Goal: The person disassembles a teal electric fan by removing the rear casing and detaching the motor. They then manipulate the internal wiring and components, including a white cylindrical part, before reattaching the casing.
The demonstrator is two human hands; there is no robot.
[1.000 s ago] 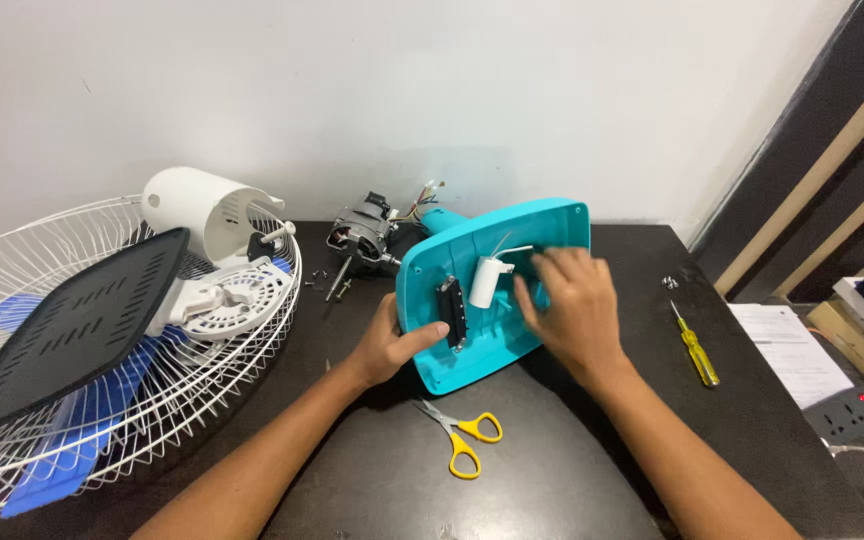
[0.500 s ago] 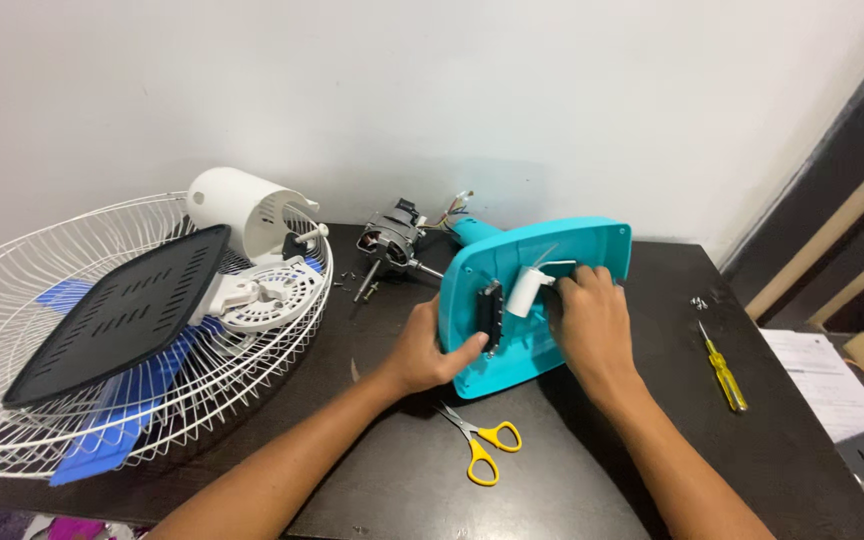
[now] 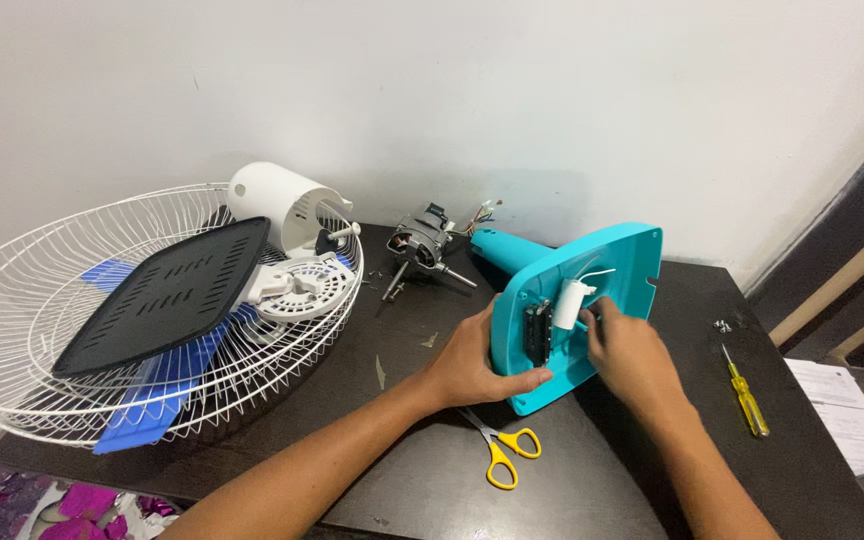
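Note:
A teal fan base (image 3: 620, 268) stands tipped on its edge on the dark table (image 3: 612, 480), underside toward me. My left hand (image 3: 474, 358) grips its lower left rim and steadies it. My right hand (image 3: 628, 348) rests on the underside with its fingers pinching at a white cylinder (image 3: 569, 302) and thin white wires mounted there. A black switch block (image 3: 536, 331) sits just left of the cylinder.
A white wire fan guard (image 3: 42, 300) at left holds a black plate (image 3: 167, 292), blue blades, a white hub (image 3: 297, 288) and a white motor cover (image 3: 274, 198). A bare motor (image 3: 420, 243) lies behind. Yellow scissors (image 3: 500, 450) lie near me, a yellow screwdriver (image 3: 747, 392) and screws at right.
The view has swung left and back, so everything sits further right in frame. My right hand has moved from spread flat over the base to pinching at the white cylinder.

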